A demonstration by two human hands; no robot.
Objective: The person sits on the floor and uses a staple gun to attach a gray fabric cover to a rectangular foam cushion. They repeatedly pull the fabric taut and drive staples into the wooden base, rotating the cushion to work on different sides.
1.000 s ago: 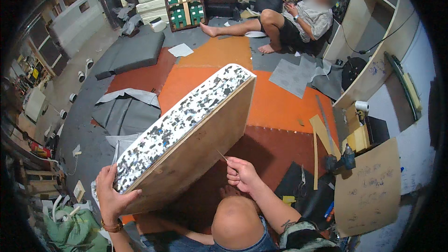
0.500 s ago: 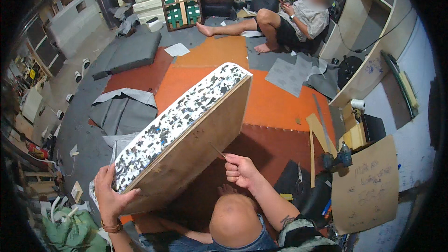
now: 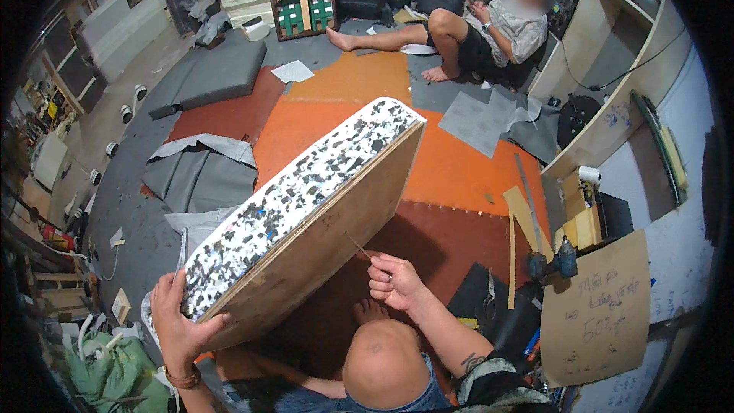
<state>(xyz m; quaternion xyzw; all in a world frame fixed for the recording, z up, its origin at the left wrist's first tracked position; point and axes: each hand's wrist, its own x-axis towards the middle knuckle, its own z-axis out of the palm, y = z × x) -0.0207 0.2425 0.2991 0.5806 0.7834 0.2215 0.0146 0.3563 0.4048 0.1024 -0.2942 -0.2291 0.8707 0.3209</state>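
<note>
A thick speckled foam slab (image 3: 298,203) in white, black and grey is backed by a plywood board (image 3: 329,237). The whole panel stands tilted on edge in front of me, running from lower left to upper right. My left hand (image 3: 182,320) grips its near lower corner, thumb on the wood and fingers on the foam side. Closed in a fist, my right hand (image 3: 394,281) holds a thin pointed rod (image 3: 357,245), whose tip is directed at the plywood face. Whether the tip touches the wood I cannot tell.
A person (image 3: 505,34) sits on the floor at the back right with a phone. Grey cushions (image 3: 218,76) and folded grey fabric (image 3: 202,176) lie to the left. On the right are a power drill (image 3: 564,258), scissors (image 3: 490,291), a cardboard sheet (image 3: 596,313) and a shelf unit (image 3: 604,53).
The panel's far end has shifted slightly to the right, along with a small turn of the view. Both hands keep their grips.
</note>
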